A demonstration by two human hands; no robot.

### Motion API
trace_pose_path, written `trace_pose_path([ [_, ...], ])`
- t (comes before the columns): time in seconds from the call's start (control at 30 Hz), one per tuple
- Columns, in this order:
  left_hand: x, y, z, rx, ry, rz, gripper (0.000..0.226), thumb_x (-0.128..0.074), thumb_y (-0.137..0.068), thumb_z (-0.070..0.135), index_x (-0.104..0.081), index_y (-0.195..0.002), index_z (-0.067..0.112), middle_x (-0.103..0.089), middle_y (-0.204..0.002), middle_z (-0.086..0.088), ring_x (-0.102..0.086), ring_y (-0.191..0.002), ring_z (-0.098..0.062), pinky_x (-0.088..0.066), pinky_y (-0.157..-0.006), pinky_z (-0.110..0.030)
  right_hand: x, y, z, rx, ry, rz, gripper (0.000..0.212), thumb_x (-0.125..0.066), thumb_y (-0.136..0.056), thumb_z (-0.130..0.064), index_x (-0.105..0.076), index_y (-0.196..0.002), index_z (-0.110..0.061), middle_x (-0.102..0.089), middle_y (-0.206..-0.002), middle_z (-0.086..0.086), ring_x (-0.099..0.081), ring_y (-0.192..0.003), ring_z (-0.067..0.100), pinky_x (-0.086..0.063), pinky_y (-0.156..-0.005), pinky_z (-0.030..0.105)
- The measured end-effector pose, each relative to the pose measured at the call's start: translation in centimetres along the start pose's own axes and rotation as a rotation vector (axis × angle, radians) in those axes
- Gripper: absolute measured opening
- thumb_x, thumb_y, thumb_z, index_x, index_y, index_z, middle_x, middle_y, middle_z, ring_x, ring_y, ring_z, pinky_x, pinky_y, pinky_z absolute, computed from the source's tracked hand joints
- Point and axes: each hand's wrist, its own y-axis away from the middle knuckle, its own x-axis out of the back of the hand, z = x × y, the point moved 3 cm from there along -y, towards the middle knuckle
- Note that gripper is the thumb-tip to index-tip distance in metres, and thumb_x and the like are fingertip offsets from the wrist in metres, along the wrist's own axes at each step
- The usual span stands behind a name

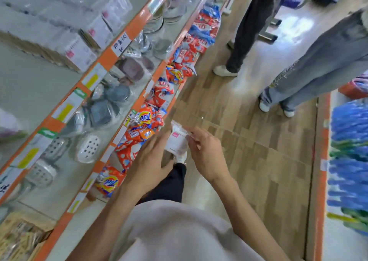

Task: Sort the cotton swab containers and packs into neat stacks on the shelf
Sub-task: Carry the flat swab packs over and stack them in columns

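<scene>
A small clear pack of cotton swabs point(176, 140) with a white and pink label hangs in the aisle in front of me. My right hand point(205, 153) pinches its right edge with thumb and fingers. My left hand point(148, 161) is just left of the pack with straight, spread fingers, its fingertips close to the pack's lower left side; contact is unclear. More white and pink swab boxes and packs point(79, 39) sit stacked on the upper shelf at top left, blurred.
Orange-edged shelves point(137, 23) run along the left, holding soap dishes point(87, 149), plates and red-orange detergent bags point(143, 127). Two people's legs point(310, 61) stand in the wooden-floored aisle ahead. A shelf with blue items point(348, 153) lines the right.
</scene>
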Motion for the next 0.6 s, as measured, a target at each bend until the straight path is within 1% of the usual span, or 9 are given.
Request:
trace_pose_path([
  [0.07, -0.1, -2.3, 0.2, 0.013, -0.017, 0.0, 0.084, -0.072, -0.088, 0.023, -0.025, -0.157, 0.023, -0.032, -0.16, 0.0, -0.028, -0.147, -0.017, -0.022, -0.118, -0.028, 0.5, -2.4, 0.9, -0.014, -0.02, -0.001, 0.03, -0.051, -0.101, -0.012, -0.066, -0.125, -0.024, -0.068, -0.1, 0.001, -0.066, -0.092, 0.018, -0.054, -0.08, 0.038],
  [0.17, -0.1, -5.9, 0.5, 0.06, 0.022, 0.085, 0.08, -0.074, -0.086, 0.016, -0.033, -0.155, 0.02, -0.043, -0.154, -0.002, -0.038, -0.141, -0.018, -0.025, -0.112, -0.021, 1.4, -6.7, 1.3, 0.018, -0.011, -0.024, 0.029, -0.052, -0.101, -0.012, -0.068, -0.122, -0.024, -0.07, -0.102, -0.003, -0.066, -0.092, 0.014, -0.055, -0.082, 0.039],
  [0.23, 0.1, -8.7, 0.5, 0.087, 0.048, 0.148, 0.077, -0.076, -0.084, 0.012, -0.04, -0.152, 0.018, -0.053, -0.146, -0.004, -0.047, -0.133, -0.02, -0.032, -0.103, -0.021, 2.2, -10.2, 1.4, 0.049, 0.016, -0.044, 0.028, -0.053, -0.101, -0.012, -0.07, -0.12, -0.022, -0.072, -0.103, -0.004, -0.067, -0.092, 0.014, -0.056, -0.082, 0.04],
  [0.3, 0.6, -11.5, 0.5, 0.114, 0.062, 0.173, 0.074, -0.077, -0.083, 0.013, -0.045, -0.149, 0.018, -0.059, -0.14, -0.005, -0.055, -0.126, -0.024, -0.042, -0.096, -0.028, 3.2, -13.6, 1.0, 0.086, 0.018, -0.085, 0.024, -0.056, -0.099, -0.014, -0.071, -0.117, -0.022, -0.073, -0.105, -0.006, -0.068, -0.092, 0.014, -0.057, -0.081, 0.039],
  [0.37, 1.4, -14.6, 0.4, 0.115, 0.05, 0.212, 0.071, -0.079, -0.082, 0.017, -0.048, -0.147, 0.018, -0.063, -0.135, -0.006, -0.061, -0.12, -0.028, -0.046, -0.092, -0.031, 4.3, -17.3, 0.6, 0.124, 0.014, -0.152, 0.02, -0.061, -0.099, -0.02, -0.072, -0.115, -0.023, -0.073, -0.104, -0.008, -0.068, -0.09, 0.011, -0.057, -0.081, 0.031],
  [0.43, 2.3, -17.8, 0.3, 0.103, 0.013, 0.258, 0.069, -0.079, -0.082, 0.022, -0.051, -0.144, 0.017, -0.067, -0.128, -0.009, -0.064, -0.114, -0.03, -0.051, -0.091, -0.036, 5.5, -21.0, 0.0, 0.171, 0.027, -0.184, 0.019, -0.064, -0.097, -0.022, -0.074, -0.114, -0.021, -0.073, -0.101, -0.01, -0.067, -0.086, 0.007, -0.049, -0.075, 0.011],
  [0.47, 2.8, -19.4, 0.3, 0.091, 0.003, 0.284, 0.068, -0.079, -0.082, 0.023, -0.052, -0.143, 0.016, -0.067, -0.126, -0.01, -0.065, -0.112, -0.032, -0.052, -0.09, -0.039, 6.0, -22.8, -0.3, 0.196, 0.038, -0.179, 0.018, -0.066, -0.096, -0.021, -0.075, -0.112, -0.02, -0.073, -0.098, -0.009, -0.066, -0.083, 0.005, -0.043, -0.07, 0.005],
  [0.53, 3.9, -22.1, 0.3, 0.077, 0.007, 0.307, 0.069, -0.081, -0.081, 0.019, -0.052, -0.143, 0.014, -0.067, -0.126, -0.011, -0.065, -0.112, -0.033, -0.054, -0.091, -0.044, 6.6, -26.1, -0.7, 0.23, 0.033, -0.161, 0.015, -0.07, -0.094, -0.019, -0.077, -0.107, -0.018, -0.074, -0.095, -0.005, -0.062, -0.08, -0.002, -0.038, -0.067, 0.0],
  [0.6, 4.9, -23.9, 0.4, 0.087, -0.013, 0.317, 0.072, -0.082, -0.081, 0.02, -0.049, -0.145, 0.016, -0.066, -0.128, -0.009, -0.063, -0.113, -0.03, -0.054, -0.091, -0.042, 7.0, -28.8, -0.8, 0.272, 0.029, -0.165, 0.017, -0.072, -0.093, -0.02, -0.077, -0.108, -0.019, -0.075, -0.101, -0.006, -0.06, -0.085, -0.006, -0.038, -0.07, -0.001],
])
